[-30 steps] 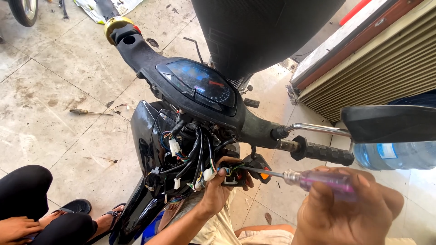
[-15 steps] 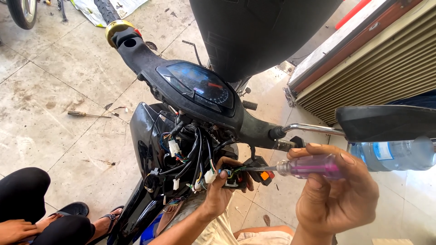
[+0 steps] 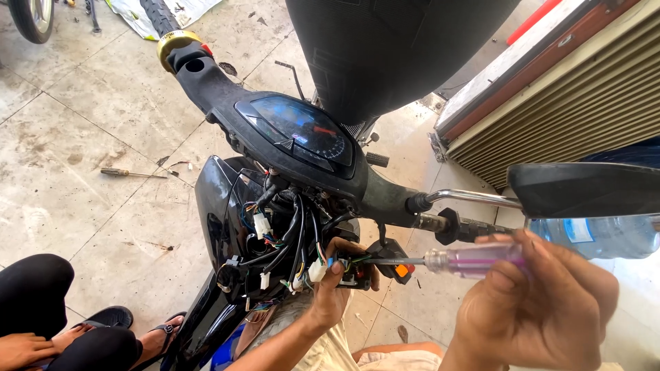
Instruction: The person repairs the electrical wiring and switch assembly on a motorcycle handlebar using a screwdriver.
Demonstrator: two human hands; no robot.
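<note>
While the left hand [image 3: 335,288] clamps the black switch housing [image 3: 375,264] at six o'clock below the speedometer [image 3: 302,130], the right hand [image 3: 543,309], at four o'clock, grips a purple-handled screwdriver [image 3: 467,260], its tip touching the housing.

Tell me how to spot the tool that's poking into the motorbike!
Find the black motorbike handlebar with its round dial. Just below its right grip, the right hand holds a screwdriver whose thin metal shaft reaches a small switch block in the left hand. Its see-through purple handle sets it apart from the dark screwdriver on the floor.
</note>
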